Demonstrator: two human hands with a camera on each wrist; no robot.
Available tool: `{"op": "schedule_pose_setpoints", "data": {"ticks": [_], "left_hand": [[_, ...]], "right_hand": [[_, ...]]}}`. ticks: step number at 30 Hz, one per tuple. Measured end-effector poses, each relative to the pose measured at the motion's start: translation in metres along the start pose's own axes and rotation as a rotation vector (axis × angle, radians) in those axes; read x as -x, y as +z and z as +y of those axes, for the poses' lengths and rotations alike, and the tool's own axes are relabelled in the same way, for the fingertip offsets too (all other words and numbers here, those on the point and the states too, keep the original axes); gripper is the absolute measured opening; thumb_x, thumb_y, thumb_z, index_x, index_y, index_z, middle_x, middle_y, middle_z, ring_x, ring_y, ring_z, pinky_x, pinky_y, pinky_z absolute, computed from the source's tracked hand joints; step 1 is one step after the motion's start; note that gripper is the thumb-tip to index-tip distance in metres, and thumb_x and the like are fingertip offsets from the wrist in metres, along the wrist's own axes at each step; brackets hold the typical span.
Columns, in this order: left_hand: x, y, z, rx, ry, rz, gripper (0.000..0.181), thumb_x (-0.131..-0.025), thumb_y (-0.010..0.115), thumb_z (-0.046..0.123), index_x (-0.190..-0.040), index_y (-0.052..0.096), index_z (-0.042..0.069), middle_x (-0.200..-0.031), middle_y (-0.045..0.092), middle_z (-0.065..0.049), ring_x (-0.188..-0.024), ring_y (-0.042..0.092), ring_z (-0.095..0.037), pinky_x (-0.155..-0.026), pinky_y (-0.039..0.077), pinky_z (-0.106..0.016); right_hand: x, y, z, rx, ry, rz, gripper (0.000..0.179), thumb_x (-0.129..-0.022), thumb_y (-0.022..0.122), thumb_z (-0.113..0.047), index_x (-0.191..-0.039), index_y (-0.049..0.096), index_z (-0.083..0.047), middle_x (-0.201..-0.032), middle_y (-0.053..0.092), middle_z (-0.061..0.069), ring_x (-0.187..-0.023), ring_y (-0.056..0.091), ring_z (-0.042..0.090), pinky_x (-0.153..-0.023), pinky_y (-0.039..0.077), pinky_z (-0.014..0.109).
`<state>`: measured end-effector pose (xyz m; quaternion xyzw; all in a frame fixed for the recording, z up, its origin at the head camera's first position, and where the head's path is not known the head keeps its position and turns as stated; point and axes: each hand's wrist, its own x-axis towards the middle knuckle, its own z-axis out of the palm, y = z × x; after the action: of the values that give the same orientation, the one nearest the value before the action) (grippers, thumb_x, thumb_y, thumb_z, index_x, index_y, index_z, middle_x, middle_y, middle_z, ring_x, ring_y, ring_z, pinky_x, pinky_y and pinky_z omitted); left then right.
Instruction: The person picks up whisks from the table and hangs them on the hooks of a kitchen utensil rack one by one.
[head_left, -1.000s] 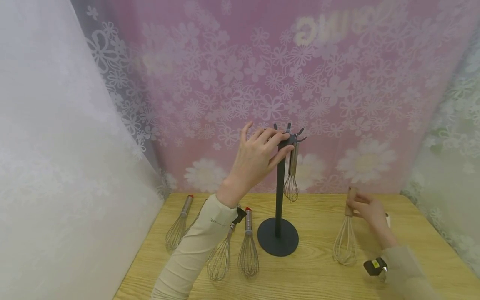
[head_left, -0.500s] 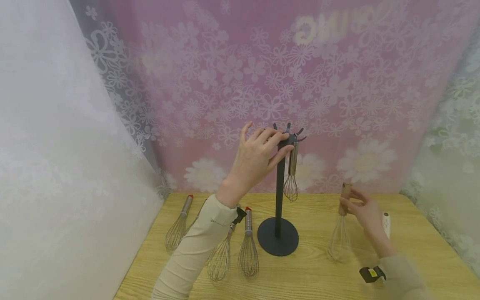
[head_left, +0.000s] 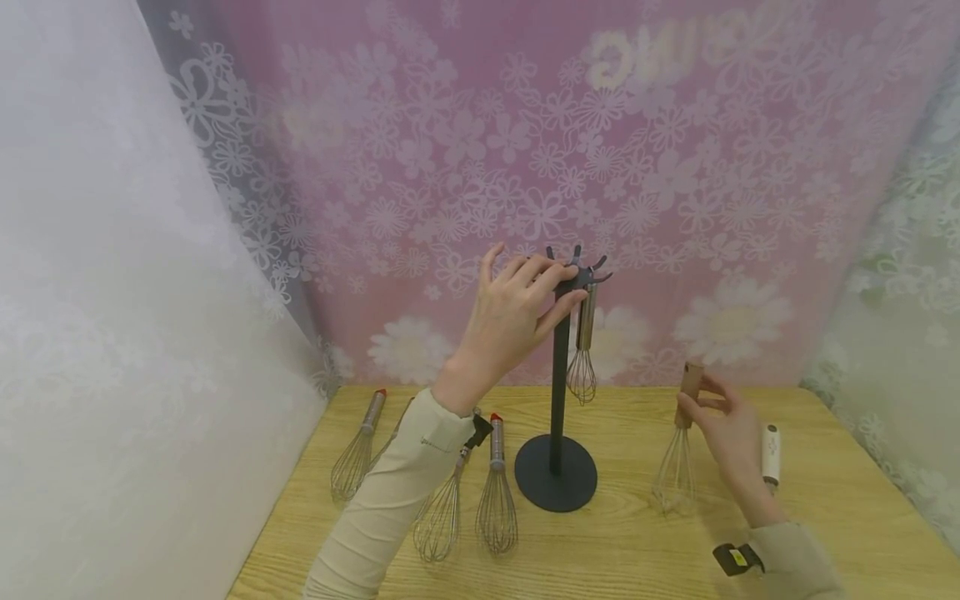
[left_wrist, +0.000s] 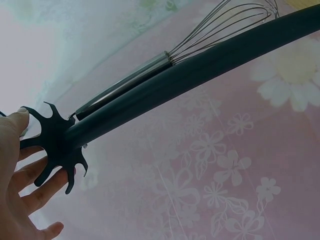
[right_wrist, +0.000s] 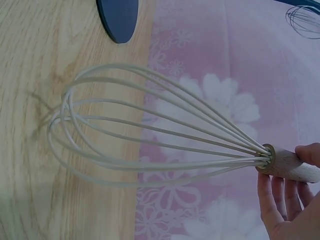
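My left hand (head_left: 510, 304) holds the top of a black utensil stand (head_left: 558, 375); its thumb and fingers spread across the hooks (left_wrist: 55, 140). A small metal whisk (head_left: 584, 342) hangs from the stand's right side, its wire end also seen in the left wrist view (left_wrist: 225, 30). Off to the right, my right hand (head_left: 731, 429) pinches the wooden handle (right_wrist: 290, 165) of a whisk with pale wires (right_wrist: 165, 125). This whisk points wires down, its handle nearly upright, and stays apart from the stand.
On the wooden table (head_left: 622, 550), metal whisks with red tips lie left of the stand, such as one whisk (head_left: 497, 492) and another (head_left: 360, 450); my left sleeve partly covers others. A white-handled utensil (head_left: 771, 454) lies behind my right wrist. A floral curtain (head_left: 450, 167) hangs behind.
My right hand has raised the wooden-handled whisk slightly and moved it a little left, uncovering more of the white handle. The left hand and stand look unmoved.
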<state>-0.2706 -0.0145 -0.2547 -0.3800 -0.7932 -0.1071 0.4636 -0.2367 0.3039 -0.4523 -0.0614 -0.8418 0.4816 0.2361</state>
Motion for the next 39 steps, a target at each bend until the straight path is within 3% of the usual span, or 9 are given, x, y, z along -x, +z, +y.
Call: {"op": "schedule_pose_setpoints", "data": {"ticks": [6,9,18,27,33,39], "left_hand": [[0.000,0.000,0.001,0.012,-0.014,0.005,0.029,-0.098,0.066,0.041,-0.118,0.073,0.020,-0.112,0.070,0.001,-0.107,0.065,-0.021,-0.120,0.025,-0.056],[0.001,0.000,0.002,0.025,-0.023,0.008,0.028,-0.097,0.069,0.039,-0.117,0.073,0.020,-0.111,0.070,0.001,-0.107,0.065,-0.022,-0.119,0.026,-0.056],[0.000,0.001,0.003,0.015,-0.029,0.017,0.031,-0.099,0.064,0.044,-0.117,0.072,0.021,-0.109,0.069,0.002,-0.103,0.065,-0.020,-0.119,0.027,-0.056],[-0.001,0.003,0.005,-0.007,-0.038,0.042,0.032,-0.098,0.065,0.046,-0.116,0.074,0.021,-0.107,0.071,0.002,-0.101,0.065,-0.019,-0.119,0.028,-0.055],[-0.003,0.003,0.007,-0.012,-0.047,0.061,0.032,-0.097,0.066,0.046,-0.112,0.075,0.019,-0.104,0.069,0.002,-0.100,0.065,-0.020,-0.118,0.028,-0.056],[-0.003,0.004,0.009,-0.070,-0.044,0.060,0.030,-0.096,0.067,0.048,-0.107,0.074,0.020,-0.103,0.068,0.003,-0.100,0.064,-0.020,-0.118,0.029,-0.056]], "right_hand": [[0.004,0.001,-0.010,-0.024,-0.020,0.037,0.061,-0.094,0.074,-0.033,-0.146,0.054,-0.006,-0.120,0.058,-0.020,-0.089,0.053,-0.016,-0.061,0.046,0.014],[0.005,0.002,-0.017,-0.049,-0.018,0.046,0.060,-0.094,0.075,-0.032,-0.145,0.055,-0.007,-0.115,0.055,-0.028,-0.091,0.054,-0.014,-0.061,0.046,0.013],[0.005,0.005,-0.039,-0.176,-0.024,0.077,0.055,-0.094,0.075,-0.018,-0.144,0.055,-0.005,-0.111,0.055,-0.026,-0.094,0.057,-0.006,-0.064,0.048,0.009],[0.003,0.007,-0.059,-0.212,-0.091,0.126,0.050,-0.091,0.077,-0.010,-0.137,0.061,-0.004,-0.104,0.060,-0.021,-0.087,0.060,-0.003,-0.067,0.051,0.007],[-0.001,0.008,-0.066,-0.219,-0.151,0.133,0.051,-0.090,0.078,-0.007,-0.138,0.062,-0.006,-0.109,0.060,-0.021,-0.087,0.060,-0.001,-0.068,0.050,0.007],[-0.005,0.009,-0.075,-0.255,-0.184,0.130,0.051,-0.088,0.078,-0.003,-0.137,0.063,-0.006,-0.109,0.061,-0.020,-0.087,0.061,0.001,-0.067,0.051,0.008]]}}
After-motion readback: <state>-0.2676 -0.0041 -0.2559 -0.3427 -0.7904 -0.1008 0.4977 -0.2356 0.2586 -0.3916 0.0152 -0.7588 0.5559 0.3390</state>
